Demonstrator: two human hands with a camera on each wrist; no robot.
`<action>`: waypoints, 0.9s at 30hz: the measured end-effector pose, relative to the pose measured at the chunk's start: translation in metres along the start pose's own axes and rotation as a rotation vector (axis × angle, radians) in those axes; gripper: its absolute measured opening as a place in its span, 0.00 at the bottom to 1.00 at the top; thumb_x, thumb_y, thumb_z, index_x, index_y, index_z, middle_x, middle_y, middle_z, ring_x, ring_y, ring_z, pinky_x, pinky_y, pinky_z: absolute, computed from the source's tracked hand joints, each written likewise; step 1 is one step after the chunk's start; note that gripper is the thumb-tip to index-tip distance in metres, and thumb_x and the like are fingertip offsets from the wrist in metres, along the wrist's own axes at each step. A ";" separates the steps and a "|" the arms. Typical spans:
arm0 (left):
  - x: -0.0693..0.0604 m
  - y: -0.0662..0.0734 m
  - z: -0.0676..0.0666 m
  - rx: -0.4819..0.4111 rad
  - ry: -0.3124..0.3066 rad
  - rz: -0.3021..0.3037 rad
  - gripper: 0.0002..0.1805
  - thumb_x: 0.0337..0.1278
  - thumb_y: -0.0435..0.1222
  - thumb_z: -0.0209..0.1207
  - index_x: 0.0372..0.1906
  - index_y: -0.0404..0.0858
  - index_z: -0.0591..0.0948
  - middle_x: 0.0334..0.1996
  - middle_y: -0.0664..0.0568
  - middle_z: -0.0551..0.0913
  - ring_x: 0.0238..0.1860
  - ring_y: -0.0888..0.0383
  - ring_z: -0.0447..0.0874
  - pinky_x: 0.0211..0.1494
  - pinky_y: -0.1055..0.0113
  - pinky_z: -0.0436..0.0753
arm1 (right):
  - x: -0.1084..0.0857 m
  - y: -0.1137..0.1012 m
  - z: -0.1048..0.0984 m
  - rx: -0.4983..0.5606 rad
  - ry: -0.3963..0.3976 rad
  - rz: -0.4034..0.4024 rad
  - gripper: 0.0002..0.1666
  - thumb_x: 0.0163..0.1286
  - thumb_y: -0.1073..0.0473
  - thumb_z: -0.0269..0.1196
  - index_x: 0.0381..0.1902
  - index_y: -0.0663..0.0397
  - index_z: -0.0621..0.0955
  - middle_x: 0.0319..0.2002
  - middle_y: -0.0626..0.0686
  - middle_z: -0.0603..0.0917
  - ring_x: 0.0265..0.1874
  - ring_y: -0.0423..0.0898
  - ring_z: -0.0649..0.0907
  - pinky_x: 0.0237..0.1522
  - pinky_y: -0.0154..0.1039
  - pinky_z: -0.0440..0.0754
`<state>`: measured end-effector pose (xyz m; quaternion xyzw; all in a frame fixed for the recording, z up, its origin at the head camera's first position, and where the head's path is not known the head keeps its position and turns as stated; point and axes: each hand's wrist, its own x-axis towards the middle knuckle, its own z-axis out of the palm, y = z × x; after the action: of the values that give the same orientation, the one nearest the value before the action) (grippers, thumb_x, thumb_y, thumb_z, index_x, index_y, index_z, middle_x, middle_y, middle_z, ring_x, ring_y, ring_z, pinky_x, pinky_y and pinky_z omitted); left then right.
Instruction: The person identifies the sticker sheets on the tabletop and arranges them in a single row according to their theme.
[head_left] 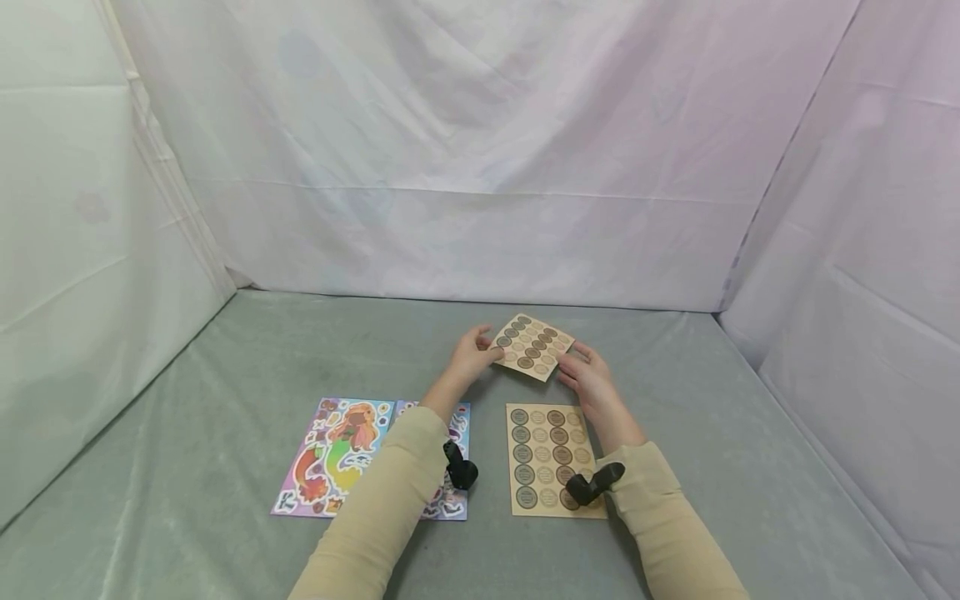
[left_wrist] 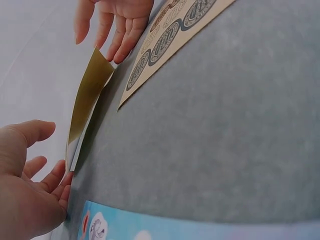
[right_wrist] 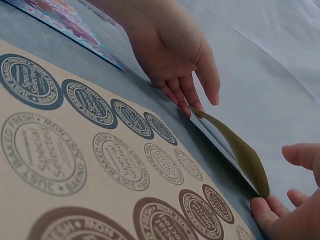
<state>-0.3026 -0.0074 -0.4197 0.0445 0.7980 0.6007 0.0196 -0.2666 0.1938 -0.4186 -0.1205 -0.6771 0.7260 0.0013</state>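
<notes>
A tan sheet of round stickers [head_left: 529, 343] is lifted and tilted above the grey cloth, between my two hands. Fingertips of my left hand [head_left: 468, 357] touch its left edge, while those of my right hand [head_left: 592, 388] are at its right corner. Seen from the left wrist, the sheet [left_wrist: 87, 100] is nearly edge-on and slightly bowed, with a golden-brown face showing. The left thumb stands away from it. In the right wrist view, both hands meet the sheet [right_wrist: 245, 155] at its ends. A second round-sticker sheet [head_left: 542, 446] lies flat nearer me, partly under the right wrist.
Left of centre lies a colourful mermaid sticker sheet [head_left: 348, 450]. Beside it another purple-blue sticker sheet [head_left: 459, 425] is partly hidden by the left forearm. White cloth walls [head_left: 480, 242] enclose the grey-covered table [head_left: 225, 450] at the back and sides.
</notes>
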 end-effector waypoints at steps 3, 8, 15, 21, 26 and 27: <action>0.000 0.000 0.000 -0.008 0.005 -0.013 0.35 0.54 0.31 0.62 0.68 0.34 0.66 0.52 0.40 0.74 0.54 0.45 0.74 0.55 0.56 0.76 | 0.000 0.000 0.000 -0.007 0.001 -0.001 0.40 0.71 0.65 0.55 0.75 0.59 0.51 0.66 0.66 0.63 0.64 0.57 0.68 0.61 0.43 0.70; 0.000 0.001 -0.001 0.001 0.015 -0.023 0.37 0.50 0.30 0.64 0.68 0.35 0.66 0.48 0.41 0.76 0.49 0.47 0.76 0.50 0.57 0.78 | 0.002 0.001 -0.002 -0.013 0.014 -0.001 0.39 0.71 0.65 0.55 0.74 0.59 0.52 0.64 0.66 0.66 0.62 0.56 0.71 0.59 0.42 0.73; -0.002 0.000 -0.001 0.017 0.025 -0.028 0.37 0.49 0.31 0.66 0.67 0.36 0.68 0.44 0.45 0.79 0.44 0.49 0.77 0.47 0.59 0.78 | 0.004 0.002 -0.005 -0.051 0.037 0.004 0.38 0.70 0.65 0.56 0.74 0.57 0.54 0.62 0.64 0.69 0.58 0.55 0.75 0.55 0.39 0.76; -0.003 0.002 0.000 0.022 0.025 -0.024 0.37 0.48 0.31 0.67 0.67 0.35 0.68 0.42 0.46 0.80 0.43 0.50 0.78 0.47 0.59 0.78 | 0.004 0.002 -0.007 -0.051 0.047 0.007 0.37 0.70 0.67 0.56 0.73 0.58 0.55 0.62 0.64 0.69 0.57 0.55 0.76 0.53 0.39 0.77; -0.005 0.003 0.002 0.022 0.020 -0.017 0.36 0.49 0.30 0.67 0.66 0.35 0.69 0.40 0.46 0.80 0.42 0.51 0.78 0.47 0.60 0.78 | 0.004 0.001 -0.009 -0.072 0.057 0.003 0.38 0.69 0.68 0.57 0.73 0.58 0.56 0.61 0.65 0.70 0.54 0.53 0.77 0.49 0.36 0.79; -0.005 0.004 0.002 0.022 0.020 -0.016 0.36 0.49 0.30 0.67 0.66 0.35 0.69 0.40 0.46 0.80 0.41 0.51 0.78 0.47 0.60 0.78 | 0.005 0.002 -0.009 -0.073 0.062 0.007 0.38 0.69 0.68 0.58 0.73 0.58 0.57 0.61 0.64 0.70 0.53 0.52 0.78 0.48 0.35 0.79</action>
<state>-0.2970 -0.0048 -0.4171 0.0323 0.8050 0.5922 0.0157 -0.2692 0.2037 -0.4215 -0.1454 -0.7023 0.6967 0.0155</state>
